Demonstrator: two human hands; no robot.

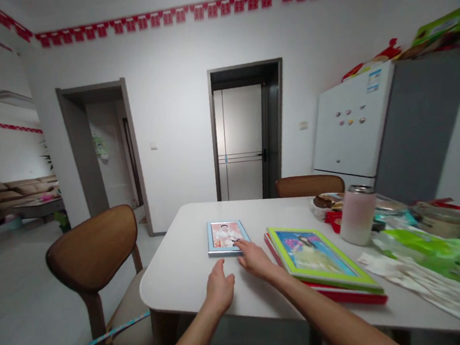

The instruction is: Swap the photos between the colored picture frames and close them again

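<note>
A small picture frame [215, 237] with a light blue border lies flat on the white table, holding a picture of a figure in white on a pinkish ground. My right hand [254, 258] reaches over its lower right corner, fingers stretched onto the picture and thumb near the front edge. Just short of the frame, my left hand [220, 288] hovers with thumb and fingers apart and nothing in it. Right of my right hand lies a larger green picture frame [313, 254], stacked on a red frame [345, 295].
Along the white table's [174, 274] right side stand a pink-and-white tumbler [358, 215], white gloves or cloth [417, 282] and green plastic packaging [459, 260]. A brown chair [96, 254] is at the left, another chair [309, 185] behind the table. A fridge [347, 130] stands at the back right.
</note>
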